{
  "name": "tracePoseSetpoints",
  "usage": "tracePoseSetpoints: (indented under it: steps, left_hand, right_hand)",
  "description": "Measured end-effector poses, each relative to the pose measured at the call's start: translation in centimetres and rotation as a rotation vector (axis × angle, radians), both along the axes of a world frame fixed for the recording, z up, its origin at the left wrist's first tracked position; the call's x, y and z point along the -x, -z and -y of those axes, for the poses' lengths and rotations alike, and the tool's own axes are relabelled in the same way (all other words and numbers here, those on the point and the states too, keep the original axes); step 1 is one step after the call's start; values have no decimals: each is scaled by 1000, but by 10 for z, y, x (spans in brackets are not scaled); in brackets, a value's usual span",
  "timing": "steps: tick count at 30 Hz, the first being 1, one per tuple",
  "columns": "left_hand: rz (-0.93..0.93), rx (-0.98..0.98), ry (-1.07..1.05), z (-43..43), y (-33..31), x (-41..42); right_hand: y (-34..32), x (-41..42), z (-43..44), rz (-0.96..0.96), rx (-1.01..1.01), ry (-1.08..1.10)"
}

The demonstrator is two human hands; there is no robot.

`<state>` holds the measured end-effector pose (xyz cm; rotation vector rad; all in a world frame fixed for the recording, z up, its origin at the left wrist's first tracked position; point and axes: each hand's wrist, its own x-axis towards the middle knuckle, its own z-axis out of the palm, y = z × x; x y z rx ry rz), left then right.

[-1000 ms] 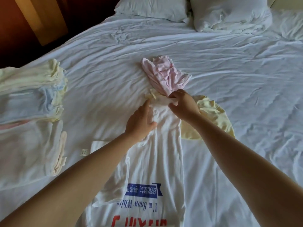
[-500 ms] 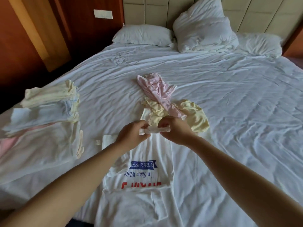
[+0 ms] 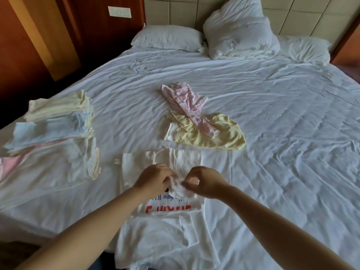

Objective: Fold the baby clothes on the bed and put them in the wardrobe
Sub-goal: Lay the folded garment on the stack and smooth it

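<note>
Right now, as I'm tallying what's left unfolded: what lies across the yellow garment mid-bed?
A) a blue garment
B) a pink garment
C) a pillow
B: the pink garment lies draped over the yellow garment; left hand and right hand pinch a white garment nearer.

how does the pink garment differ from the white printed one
The pink garment lies crumpled; the white garment is spread out flat. The pink garment is untouched; the left hand and right hand pinch the white garment. The pink one looks smaller, without lettering; the white one bears red and blue lettering. Both lie on the bed.
</note>
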<state>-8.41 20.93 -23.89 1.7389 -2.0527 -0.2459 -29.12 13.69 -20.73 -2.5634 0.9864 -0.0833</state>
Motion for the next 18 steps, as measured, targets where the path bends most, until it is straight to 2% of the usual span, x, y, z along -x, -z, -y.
tracePoseSetpoints:
  steps: [2,4,8,10,13,15,18]
  left_hand:
    - [-33,90,-81,10,-1,-1]
    - [61,158,-109,23,1,-2]
    - [361,-175,-111,39,23,-4]
    - [403,-171,-144,40,42,-6]
    - [435,-91,-152,43,59,-5]
    - [423,-68,-150,44,67,-6]
    - [402,-162,-134,48,65,-9]
  right_hand:
    - [-1,-10,7,135,8,134]
    - [4,-25,13,191,-31,222]
    - [36,-42,24,-8,-90,248]
    - [57,-38,27,-119,12,199]
    - [79,-32,33,-111,144,158]
    - [86,-33,35,-104,168,145]
    - [86,-34,35,-132,163,147]
